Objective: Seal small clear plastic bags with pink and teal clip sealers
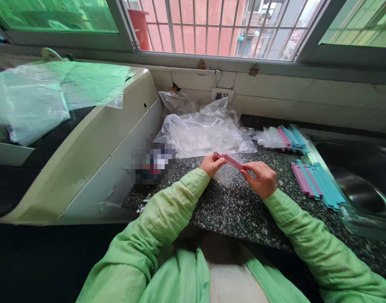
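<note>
Holding a pink clip (229, 160) by both ends, you work above a speckled stone counter (243, 210) under a barred window (211, 25). Your left hand (211, 165) pinches one end of the clip and your right hand (260, 178) pinches the other, with a small clear bag (226, 174) just beneath. Crumpled plastic bags (205, 132) lie behind your hands. To your right, 2 heaps of pink and blue clips (317, 185) rest beside a steel sink (363, 193).
</note>
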{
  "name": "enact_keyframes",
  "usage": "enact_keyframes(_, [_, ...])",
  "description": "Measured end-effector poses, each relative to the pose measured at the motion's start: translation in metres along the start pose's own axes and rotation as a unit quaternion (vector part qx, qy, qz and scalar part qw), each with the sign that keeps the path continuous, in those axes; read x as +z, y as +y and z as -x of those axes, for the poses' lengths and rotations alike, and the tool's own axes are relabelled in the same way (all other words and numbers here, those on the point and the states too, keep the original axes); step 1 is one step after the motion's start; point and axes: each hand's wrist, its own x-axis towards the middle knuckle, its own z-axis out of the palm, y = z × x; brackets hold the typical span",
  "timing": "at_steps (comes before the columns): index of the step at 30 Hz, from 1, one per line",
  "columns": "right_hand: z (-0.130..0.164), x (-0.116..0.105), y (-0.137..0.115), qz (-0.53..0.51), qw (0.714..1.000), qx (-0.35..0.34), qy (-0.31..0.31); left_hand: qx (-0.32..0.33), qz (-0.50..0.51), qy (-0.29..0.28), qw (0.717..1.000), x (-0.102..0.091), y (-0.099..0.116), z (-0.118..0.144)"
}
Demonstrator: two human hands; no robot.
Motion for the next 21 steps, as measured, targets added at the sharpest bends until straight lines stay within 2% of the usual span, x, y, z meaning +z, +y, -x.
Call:
enact_keyframes(8, [0.0015, 0.0013, 0.001, 0.007, 1.0, -0.001, -0.01, 0.008, 0.015, -0.008, 1.0, 0.0003, -0.0015, -0.0011])
enact_keyframes(21, [-0.0006, 0.0046, -0.001, -0.058, 0.998, 0.01, -0.018, 0.012, -0.009, -0.013, 1.0, -0.0011, -0.0018, -0.002])
